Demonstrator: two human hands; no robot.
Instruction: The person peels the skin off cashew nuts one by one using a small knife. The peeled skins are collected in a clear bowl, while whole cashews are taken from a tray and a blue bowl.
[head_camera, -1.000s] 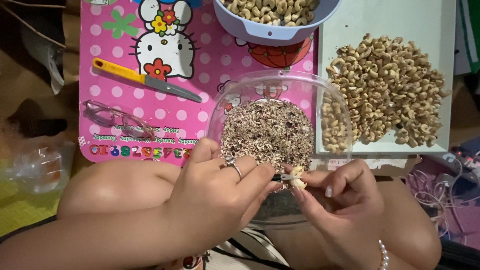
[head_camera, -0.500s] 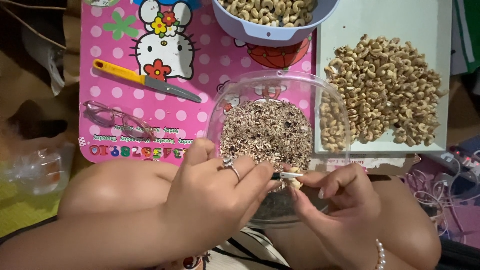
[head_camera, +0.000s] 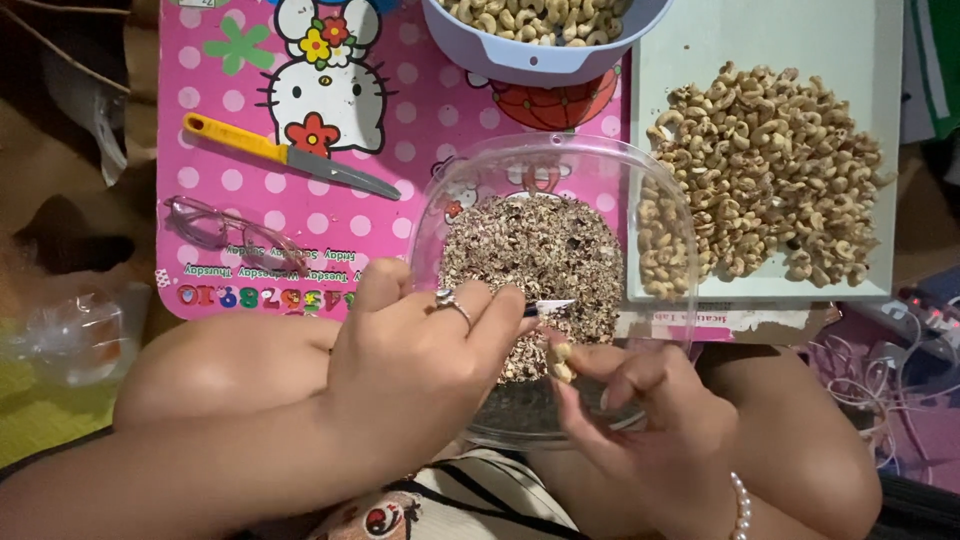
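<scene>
**A:** What do the hands have?

**B:** From my feed, the left hand (head_camera: 420, 370) is closed around a small knife (head_camera: 548, 307); only the blade tip shows past the fingers, pointing toward the right. The right hand (head_camera: 650, 420) pinches a single cashew nut (head_camera: 562, 362) between thumb and fingertips, just under the blade tip. I can't tell whether the blade touches the nut.

**A:** Where are they working?

**B:** Both hands sit over the near rim of a clear plastic bowl (head_camera: 440, 215), which rests on the person's lap and overlaps the near edge of the pink cartoon mat (head_camera: 220, 120). The bowl holds a heap of brownish peel flakes (head_camera: 540, 255).

**A:** And the rest of the nuts?

**B:** I see a pile of cashews (head_camera: 765, 165) spread on a pale tray (head_camera: 700, 30) at the right, beside the mat. A second batch fills a light blue bowl (head_camera: 540, 62) at the far edge, straddling mat and tray.

**A:** Anything else on the mat?

**B:** A yellow-handled knife (head_camera: 285, 155) lies diagonally toward the left side, well apart from the hands, and a pair of pink-framed glasses (head_camera: 215, 228) lies nearer the mat's near-left corner. I also note a ring (head_camera: 452, 300) on the left hand and a pearl bracelet (head_camera: 740, 505) on the right wrist.
</scene>
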